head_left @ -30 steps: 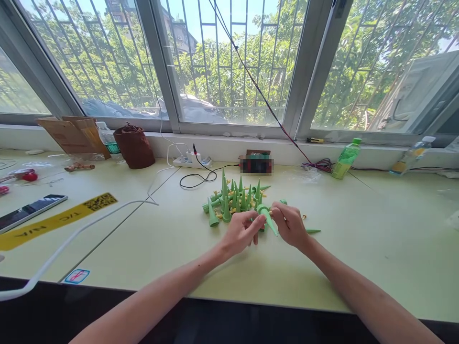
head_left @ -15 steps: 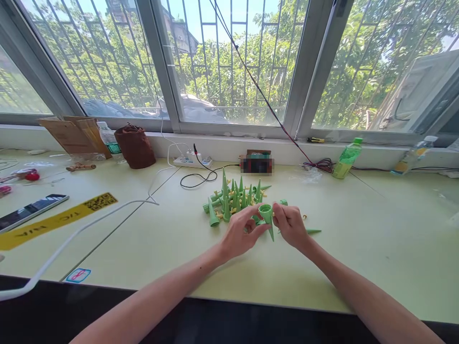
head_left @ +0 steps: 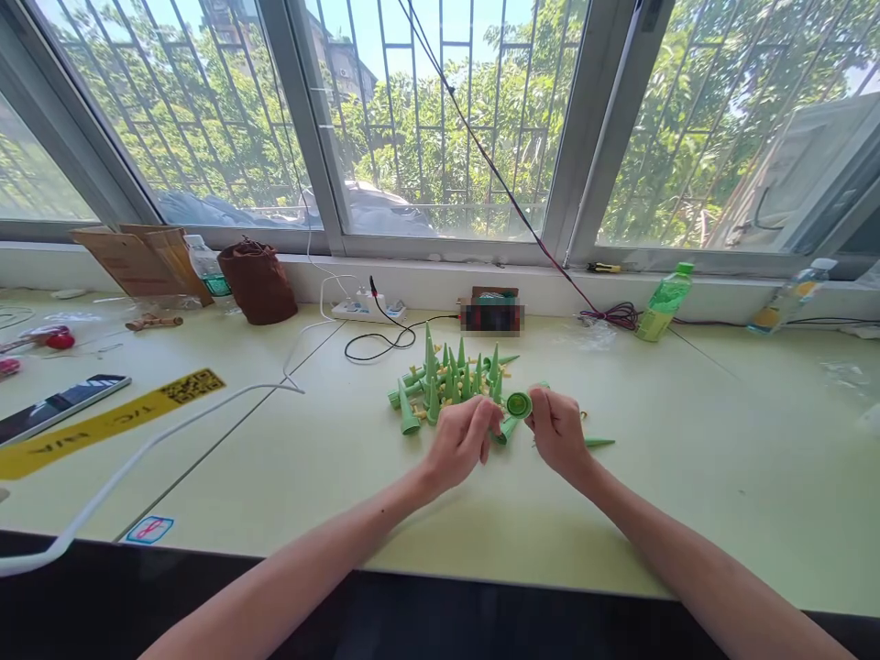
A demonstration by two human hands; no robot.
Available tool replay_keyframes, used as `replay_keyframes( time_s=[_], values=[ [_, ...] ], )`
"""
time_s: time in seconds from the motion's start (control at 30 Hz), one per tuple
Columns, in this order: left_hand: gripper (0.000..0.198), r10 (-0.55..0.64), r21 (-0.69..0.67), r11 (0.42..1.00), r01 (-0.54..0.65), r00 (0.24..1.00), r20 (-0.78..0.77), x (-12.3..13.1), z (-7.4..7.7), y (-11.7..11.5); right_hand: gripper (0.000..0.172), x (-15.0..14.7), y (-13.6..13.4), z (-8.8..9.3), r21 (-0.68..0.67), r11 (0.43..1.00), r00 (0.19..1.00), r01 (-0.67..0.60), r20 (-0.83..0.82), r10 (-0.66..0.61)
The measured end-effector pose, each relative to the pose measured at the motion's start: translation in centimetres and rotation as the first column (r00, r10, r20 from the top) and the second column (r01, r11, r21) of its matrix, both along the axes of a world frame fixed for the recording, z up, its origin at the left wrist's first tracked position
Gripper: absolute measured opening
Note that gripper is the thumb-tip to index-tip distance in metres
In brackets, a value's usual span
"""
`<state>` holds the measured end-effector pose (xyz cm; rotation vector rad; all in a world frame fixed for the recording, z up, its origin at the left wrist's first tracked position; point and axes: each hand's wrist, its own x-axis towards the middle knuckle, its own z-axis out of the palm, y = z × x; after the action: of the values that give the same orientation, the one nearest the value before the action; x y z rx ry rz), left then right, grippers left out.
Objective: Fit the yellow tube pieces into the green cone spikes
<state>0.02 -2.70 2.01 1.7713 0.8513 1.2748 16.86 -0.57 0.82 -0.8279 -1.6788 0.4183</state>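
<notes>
My right hand (head_left: 558, 429) is closed on a green plastic plant watering spike (head_left: 519, 404), gripping it at its side. The spike's round threaded mouth faces me, so its pointed end is hidden. Just left of that mouth, my left hand (head_left: 462, 440) has its fingers curled together in a pinch; whatever is between them, if anything, I cannot make out. Beneath the hands another green spike (head_left: 507, 431) lies on the table. Behind my left hand stands a cluster of similar green spikes (head_left: 432, 380) with small yellow valves, some upright and some lying down.
One loose spike (head_left: 600, 443) lies right of my right hand. Along the back are a power strip (head_left: 369, 310), a blurred-out device (head_left: 492, 316), a green bottle (head_left: 665, 304) and a brown pouch (head_left: 258, 282). A white cable (head_left: 199, 412) crosses the left, near a phone (head_left: 65, 403).
My left fingers have come off the spike's cone and curled together beside it. In my right hand the spike has turned from pointing down to facing its mouth toward me.
</notes>
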Motion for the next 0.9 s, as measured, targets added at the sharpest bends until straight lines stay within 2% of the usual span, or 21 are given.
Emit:
replay_keyframes(
  time_s=[0.07, 0.17, 0.47, 0.6, 0.73, 0.8, 0.9],
  values=[
    [0.054, -0.071, -0.115, 0.99, 0.077, 0.996, 0.051, 0.0, 0.3, 0.0, 0.043, 0.1, -0.1, 0.3, 0.034, 0.999, 0.998, 0.0, 0.061, -0.002],
    [0.056, -0.126, -0.23, 0.963, 0.144, 0.988, 0.089, -0.1, 0.8, -0.2, 0.043, 0.1, -0.3, 0.7, 0.08, 0.997, 0.99, -0.021, 0.142, 0.009],
    [0.042, -0.226, -0.286, 0.925, 0.249, 0.968, 0.11, -0.2, 1.4, -0.3, 0.043, 0.1, -0.5, 0.8, 0.117, 0.991, 0.985, -0.071, 0.164, 0.052],
    [0.034, -0.24, -0.214, 0.945, 0.248, 0.969, 0.063, -0.3, 1.0, -0.1, 0.042, 0.0, -0.2, 0.7, 0.096, 0.995, 0.99, -0.037, 0.139, 0.023],
    [0.031, -0.1, -0.03, 0.995, 0.098, 0.991, -0.093, -0.2, 0.2, 0.1, 0.044, -0.1, 0.1, 0.6, 0.008, 1.0, 0.991, -0.022, 0.131, 0.021],
    [0.029, -0.023, 0.107, 0.994, 0.037, 0.991, -0.134, -0.2, -0.2, 0.3, 0.046, -0.2, 0.1, 0.5, -0.035, 0.999, 0.993, -0.021, 0.113, 0.025],
    [0.022, -0.001, 0.233, 0.971, 0.046, 0.982, -0.188, -0.3, -0.5, 0.6, 0.049, -0.3, 0.0, 0.5, -0.077, 0.997, 0.995, -0.011, 0.094, 0.018]
  ],
)
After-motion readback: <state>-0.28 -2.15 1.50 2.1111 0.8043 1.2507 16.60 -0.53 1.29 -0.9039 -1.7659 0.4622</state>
